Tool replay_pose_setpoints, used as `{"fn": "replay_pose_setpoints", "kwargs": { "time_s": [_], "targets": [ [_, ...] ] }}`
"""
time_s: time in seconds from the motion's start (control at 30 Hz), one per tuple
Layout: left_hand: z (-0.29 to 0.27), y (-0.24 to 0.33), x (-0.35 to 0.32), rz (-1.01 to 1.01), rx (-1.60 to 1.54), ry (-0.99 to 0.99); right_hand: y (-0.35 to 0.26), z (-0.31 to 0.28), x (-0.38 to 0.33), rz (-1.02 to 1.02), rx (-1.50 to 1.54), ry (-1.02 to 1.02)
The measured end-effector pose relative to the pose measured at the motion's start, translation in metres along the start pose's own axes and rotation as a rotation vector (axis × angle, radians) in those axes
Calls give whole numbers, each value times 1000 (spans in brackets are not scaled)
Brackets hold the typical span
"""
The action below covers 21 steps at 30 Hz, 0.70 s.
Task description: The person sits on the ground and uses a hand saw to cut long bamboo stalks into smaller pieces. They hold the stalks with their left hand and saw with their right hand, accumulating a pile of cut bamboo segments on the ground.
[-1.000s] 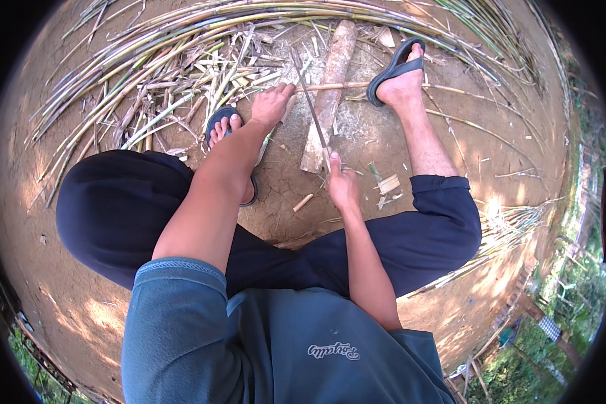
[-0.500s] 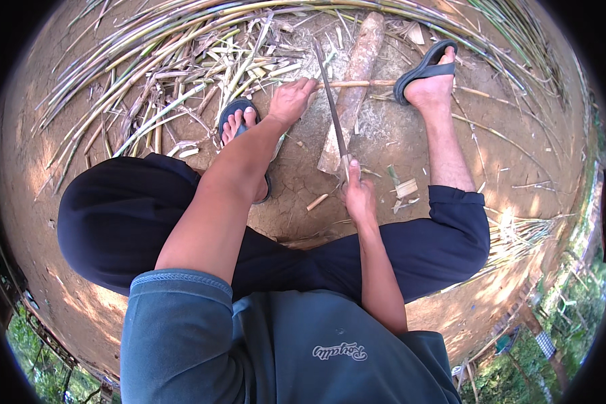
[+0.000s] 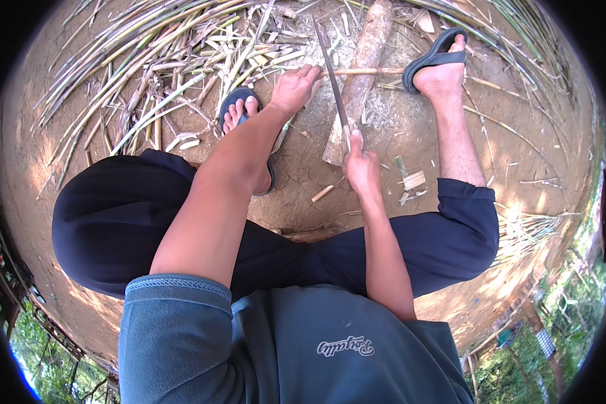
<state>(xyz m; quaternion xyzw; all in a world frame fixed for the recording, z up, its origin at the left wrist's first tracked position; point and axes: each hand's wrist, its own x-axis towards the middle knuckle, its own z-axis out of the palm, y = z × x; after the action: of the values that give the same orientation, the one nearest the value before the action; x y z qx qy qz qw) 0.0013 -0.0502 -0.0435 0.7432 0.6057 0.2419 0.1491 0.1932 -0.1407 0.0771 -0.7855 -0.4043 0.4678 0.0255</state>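
Observation:
My left hand point(image 3: 295, 89) is closed around the left end of a thin tan cane stalk point(image 3: 374, 71). The stalk lies across a thick wooden log point(image 3: 337, 145) and reaches right toward my sandalled foot point(image 3: 439, 71). In my right hand point(image 3: 361, 170) is the handle of a machete point(image 3: 334, 84), its long narrow blade pointing away from me. The blade crosses the stalk just right of my left fingers; whether it touches the stalk I cannot tell.
Long cane stalks point(image 3: 161, 44) and dry husks are heaped at the far left, with more stalks point(image 3: 535, 44) at the far right. My left foot point(image 3: 238, 111) stands beside the left heap. Small chips point(image 3: 413, 180) and a short cut piece point(image 3: 322, 194) lie on the dirt.
My right hand and the machete have slid a little farther away from me along the blade's line. My left hand keeps its hold on the stalk. The whole view has shifted slightly.

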Motion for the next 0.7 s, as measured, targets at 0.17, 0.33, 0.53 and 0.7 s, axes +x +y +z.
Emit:
{"fn": "replay_pose_setpoints", "kwargs": {
  "time_s": [0.17,0.33,0.53,0.7],
  "targets": [
    [3,-3,-3,5,-32,16,18,-6,-23,-47,-78,13],
    [9,-8,3,-3,-15,21,-7,-5,-10,-22,-83,41],
    [-3,-3,-1,-26,-35,-71,13,-11,-21,-58,-98,4],
    [1,-1,1,-24,-11,-15,-12,-7,-9,-1,-65,2]
  ]
}}
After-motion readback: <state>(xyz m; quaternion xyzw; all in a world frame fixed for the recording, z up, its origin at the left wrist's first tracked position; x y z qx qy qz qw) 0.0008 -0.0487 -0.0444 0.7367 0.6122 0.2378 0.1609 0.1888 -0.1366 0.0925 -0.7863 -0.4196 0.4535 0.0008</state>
